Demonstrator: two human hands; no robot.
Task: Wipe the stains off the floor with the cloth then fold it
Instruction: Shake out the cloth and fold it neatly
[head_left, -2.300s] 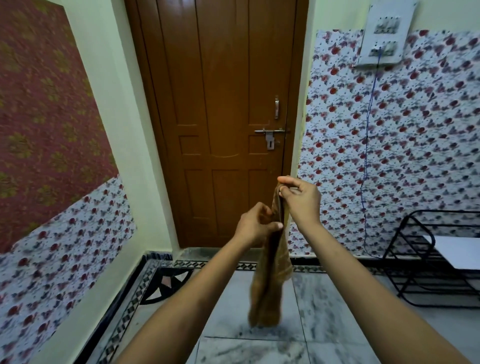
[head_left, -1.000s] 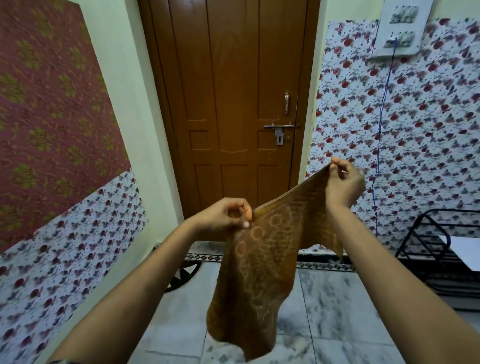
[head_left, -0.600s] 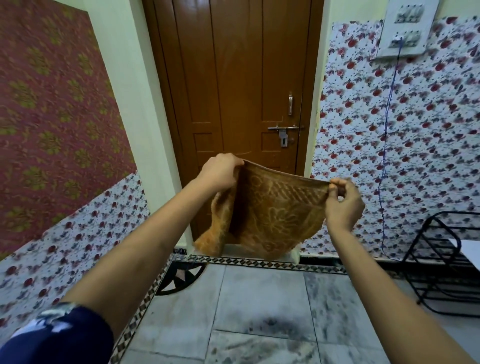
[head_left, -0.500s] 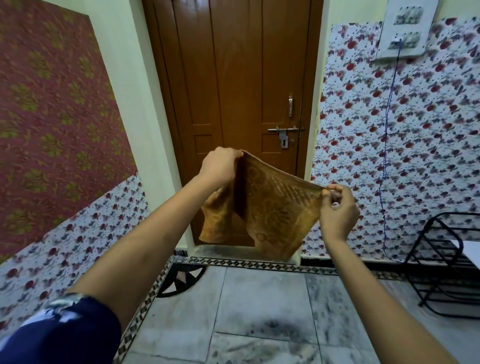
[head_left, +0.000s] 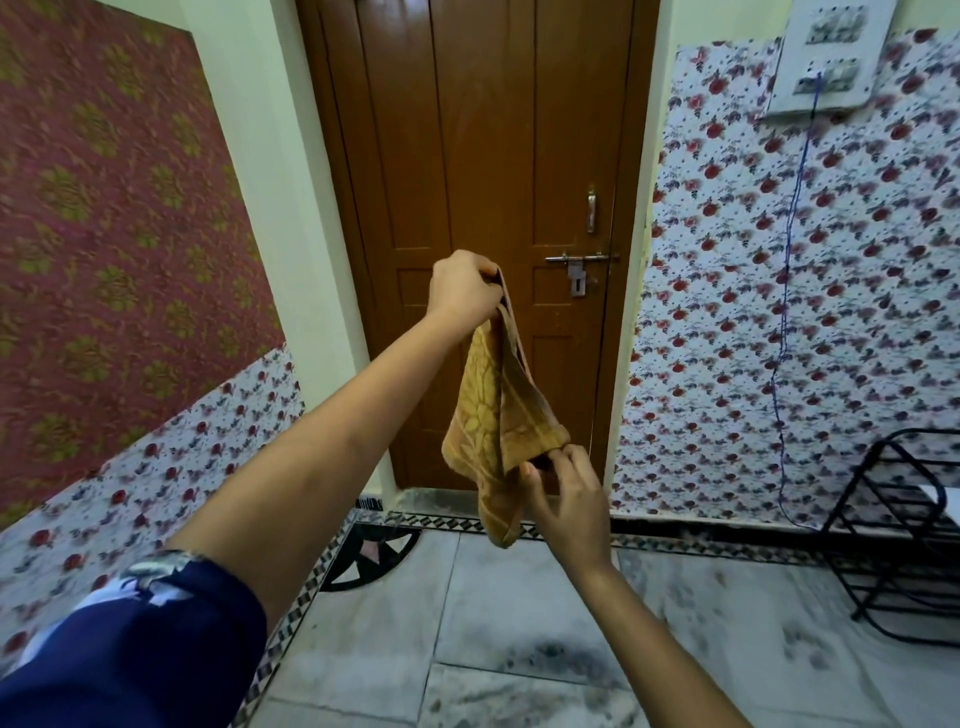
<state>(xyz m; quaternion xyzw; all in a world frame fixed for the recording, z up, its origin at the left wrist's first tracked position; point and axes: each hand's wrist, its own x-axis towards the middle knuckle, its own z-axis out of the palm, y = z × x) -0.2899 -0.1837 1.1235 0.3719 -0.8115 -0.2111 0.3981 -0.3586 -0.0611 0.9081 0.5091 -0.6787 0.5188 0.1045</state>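
A brown-orange patterned cloth (head_left: 496, 415) hangs doubled over in the air in front of the door. My left hand (head_left: 462, 288) is raised and shut on the cloth's top edge. Lower down, my right hand (head_left: 563, 488) pinches the cloth's bottom part between thumb and fingers. The grey marbled floor (head_left: 524, 613) below shows dark smudges near the middle and at the right.
A closed brown wooden door (head_left: 498, 156) with a latch stands straight ahead. Floral-papered walls run on both sides. A black metal rack (head_left: 904, 545) stands at the right on the floor. A blue cable (head_left: 789, 260) hangs from a switchboard at the top right.
The cloth was held spread wide between both hands at chest height. Now my right hand has dropped to the cloth's lower part, and the cloth hangs narrow and doubled from my left hand.
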